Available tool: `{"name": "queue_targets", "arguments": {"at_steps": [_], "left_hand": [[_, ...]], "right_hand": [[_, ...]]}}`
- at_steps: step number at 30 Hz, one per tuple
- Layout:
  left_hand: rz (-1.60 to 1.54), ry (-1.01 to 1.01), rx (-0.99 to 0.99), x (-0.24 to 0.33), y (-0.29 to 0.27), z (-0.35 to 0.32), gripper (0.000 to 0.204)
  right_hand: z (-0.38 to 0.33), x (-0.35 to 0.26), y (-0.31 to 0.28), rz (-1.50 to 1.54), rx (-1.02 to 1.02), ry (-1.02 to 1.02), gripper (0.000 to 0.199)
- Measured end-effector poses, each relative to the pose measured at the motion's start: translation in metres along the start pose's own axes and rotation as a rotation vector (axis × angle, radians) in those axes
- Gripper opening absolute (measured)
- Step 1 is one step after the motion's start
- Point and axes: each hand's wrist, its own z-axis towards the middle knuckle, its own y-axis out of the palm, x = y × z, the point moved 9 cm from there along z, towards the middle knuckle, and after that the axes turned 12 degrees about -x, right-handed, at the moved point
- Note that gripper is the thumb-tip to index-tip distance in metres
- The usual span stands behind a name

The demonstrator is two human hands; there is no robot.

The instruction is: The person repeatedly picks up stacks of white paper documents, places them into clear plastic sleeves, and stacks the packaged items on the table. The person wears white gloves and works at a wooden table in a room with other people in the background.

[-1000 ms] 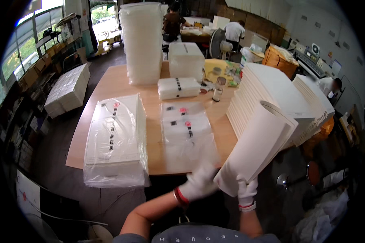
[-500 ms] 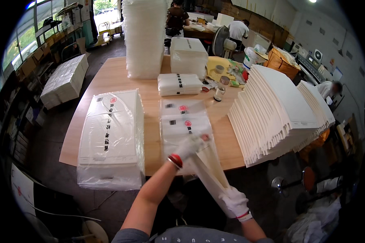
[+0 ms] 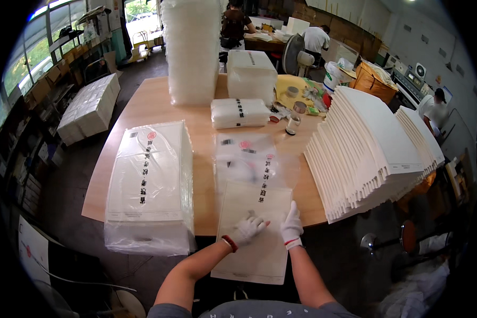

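Observation:
A sheaf of off-white paper [image 3: 254, 259] lies near me, its lower end jutting past the table's front edge. Its far end is under or inside a clear printed plastic bag [image 3: 286, 167]; the bag is slightly blurred. My left hand [image 3: 249, 230], in a white glove with a bare fingertip, lies on top of the sheaf with fingers spread. At the sheaf's right edge, my right hand [image 3: 291, 227], also gloved, grips the side with its thumb pointing away from me. Its other fingers are partly hidden. More flat printed bags [image 3: 225, 143] lie beyond the sheaf.
A bagged paper pile [image 3: 151, 175] stands left, and a tall layered paper stack [image 3: 350, 153] right. Behind are a folded bag bundle [image 3: 238, 112], a white pile [image 3: 252, 77], a tall plastic-wrapped stack [image 3: 192, 53], a jar [image 3: 292, 125] and a fan [image 3: 293, 54]. Other people work farther back.
The paper sheaf, tilted and slanting between my hands before, now lies flat with its far end at the bag. My left hand came down onto it; my right moved up and left along its edge.

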Motion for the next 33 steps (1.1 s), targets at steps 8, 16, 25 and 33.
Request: {"name": "queue_targets", "arguments": {"at_steps": [8,16,25,33], "left_hand": [[-0.869,-0.891,0.35,-0.131,0.034,-0.099,0.016],[-0.471,-1.025,-0.256,-0.008,-0.023,-0.162,0.014],[-0.808,-0.744,-0.235,0.125,-0.087,-0.227,0.022],[-0.829,-0.936,0.17,0.089,-0.084,-0.217,0.012]], "right_hand": [[0.034,0.04,0.036,-0.17,-0.296,-0.07,0.061],[-0.106,0.045,0.024,-0.064,-0.509,-0.115,0.078],[-0.282,0.069,0.017,0.041,-0.49,-0.46,0.062],[-0.221,0.047,-0.067,-0.123,-0.159,-0.156,0.047]]}}
